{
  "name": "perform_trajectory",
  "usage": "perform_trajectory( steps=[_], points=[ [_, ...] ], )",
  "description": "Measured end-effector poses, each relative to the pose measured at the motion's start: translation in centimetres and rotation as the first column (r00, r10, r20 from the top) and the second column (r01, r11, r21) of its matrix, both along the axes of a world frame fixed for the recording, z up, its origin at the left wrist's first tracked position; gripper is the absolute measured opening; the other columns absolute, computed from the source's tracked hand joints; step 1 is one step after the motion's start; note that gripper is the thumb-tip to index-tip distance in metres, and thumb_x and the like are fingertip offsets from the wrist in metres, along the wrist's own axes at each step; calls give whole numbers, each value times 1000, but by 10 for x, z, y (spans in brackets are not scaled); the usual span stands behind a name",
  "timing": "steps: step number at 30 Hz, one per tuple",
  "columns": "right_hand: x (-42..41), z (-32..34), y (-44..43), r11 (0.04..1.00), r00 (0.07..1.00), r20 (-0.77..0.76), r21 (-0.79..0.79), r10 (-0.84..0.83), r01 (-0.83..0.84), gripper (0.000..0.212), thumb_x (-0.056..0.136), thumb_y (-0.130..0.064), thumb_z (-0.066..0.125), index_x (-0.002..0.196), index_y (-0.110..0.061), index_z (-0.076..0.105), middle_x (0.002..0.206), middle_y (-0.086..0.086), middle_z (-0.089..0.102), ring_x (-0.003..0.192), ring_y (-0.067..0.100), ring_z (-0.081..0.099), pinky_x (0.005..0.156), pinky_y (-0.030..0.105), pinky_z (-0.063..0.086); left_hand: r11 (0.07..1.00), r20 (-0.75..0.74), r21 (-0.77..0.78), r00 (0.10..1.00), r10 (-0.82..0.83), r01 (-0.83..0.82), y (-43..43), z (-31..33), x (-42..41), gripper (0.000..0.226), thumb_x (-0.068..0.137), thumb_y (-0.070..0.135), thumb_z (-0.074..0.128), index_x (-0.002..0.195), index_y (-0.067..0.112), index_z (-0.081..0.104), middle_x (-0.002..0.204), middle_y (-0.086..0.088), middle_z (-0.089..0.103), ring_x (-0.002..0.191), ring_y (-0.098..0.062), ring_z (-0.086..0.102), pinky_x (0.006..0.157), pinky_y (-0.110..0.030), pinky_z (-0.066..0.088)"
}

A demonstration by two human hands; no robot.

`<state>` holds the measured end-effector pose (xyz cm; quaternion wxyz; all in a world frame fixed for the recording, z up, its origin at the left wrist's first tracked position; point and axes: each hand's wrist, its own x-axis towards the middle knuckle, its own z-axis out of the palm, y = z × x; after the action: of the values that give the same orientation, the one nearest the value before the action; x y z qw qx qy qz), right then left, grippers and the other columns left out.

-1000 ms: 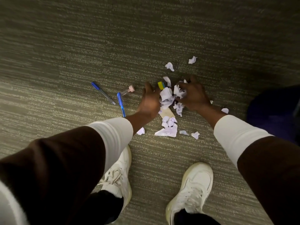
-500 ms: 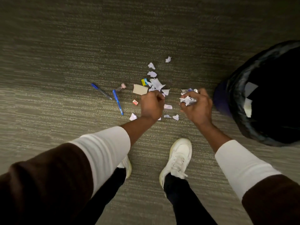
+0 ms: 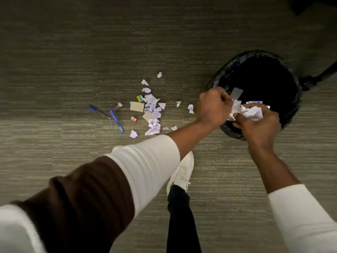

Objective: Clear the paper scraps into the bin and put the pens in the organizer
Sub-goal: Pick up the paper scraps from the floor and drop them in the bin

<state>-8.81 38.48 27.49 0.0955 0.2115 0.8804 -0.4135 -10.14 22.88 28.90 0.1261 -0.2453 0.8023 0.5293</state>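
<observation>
Showing no readable text, label, brand, number or sign anywhere. Appearing blank or too small and blurred to make out: the paper scraps (image 3: 152,114) on the floor, the two blue pens (image 3: 116,121), the small yellow-and-blue item (image 3: 140,98) and the small red-and-white item (image 3: 133,119). Bearing no legible marking either: the black-lined bin (image 3: 284,123).

Red eraser (image 3: 133,119), tan card (image 3: 137,106) on carpet (image 3: 73,52).
</observation>
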Motion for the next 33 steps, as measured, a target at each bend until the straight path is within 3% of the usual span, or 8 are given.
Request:
perform_trajectory(
  steps=[3,6,9,15,19,25,30,33],
  points=[
    [-13,-2,28,999,1000,26,43,-6,5,64,50,-39,92,110,-34,68,109,-1,76,98,20,77,79,52,65,996,-2,-5,996,-86,86,22,1,-9,11,94,18,74,95,7,77,95,-9,81,97,-31,74,93,-39,57],
    [-19,-6,37,992,997,73,122,7,-16,86,50,-41,88,130,-32,57,128,7,67,112,28,71,90,54,61,989,16,-54,991,-134,134,23,-7,0,11,94,18,68,98,16,79,101,-8,82,100,-32,76,88,-40,61],
    [-11,0,23,962,993,96,257,68,-91,77,62,-40,84,132,-24,55,130,16,60,108,37,68,96,51,57,983,60,-80,985,-160,165,3,-19,20,10,93,18,68,96,20,78,100,-7,81,98,-32,75,84,-41,62],
    [37,-9,-46,914,922,90,129,376,-385,57,78,-32,87,125,-20,58,124,8,63,83,20,72,84,42,60,943,247,-168,938,-242,287,-85,-55,79,11,96,18,64,95,19,76,101,-7,80,98,-31,74,86,-43,61],
    [74,-47,-92,848,822,254,12,509,-529,73,73,-41,92,131,-23,52,122,8,61,85,24,70,84,47,60,863,454,-239,837,-306,445,-158,-80,115,15,96,24,62,102,15,73,112,-14,78,110,-38,71,93,-46,59],
    [124,-131,-151,813,702,481,-38,525,-582,109,61,-56,95,147,-29,34,139,19,49,123,42,59,99,46,53,672,591,-360,716,-372,647,-246,-130,145,37,93,23,68,126,9,66,134,-18,65,128,-40,61,95,-48,56],
    [151,-210,-206,821,735,432,-25,523,-570,123,57,-52,99,152,-27,25,147,25,39,123,47,58,97,48,54,555,560,-444,702,-440,703,-282,-197,130,56,90,15,72,140,1,50,148,-21,48,145,-39,40,107,-55,51],
    [160,-253,-235,822,776,345,22,527,-568,127,56,-44,100,156,-21,25,147,26,34,123,48,56,97,46,55,535,514,-513,739,-435,671,-290,-239,113,83,88,29,79,154,1,36,159,-24,38,153,-42,31,107,-59,53]
  ],
)
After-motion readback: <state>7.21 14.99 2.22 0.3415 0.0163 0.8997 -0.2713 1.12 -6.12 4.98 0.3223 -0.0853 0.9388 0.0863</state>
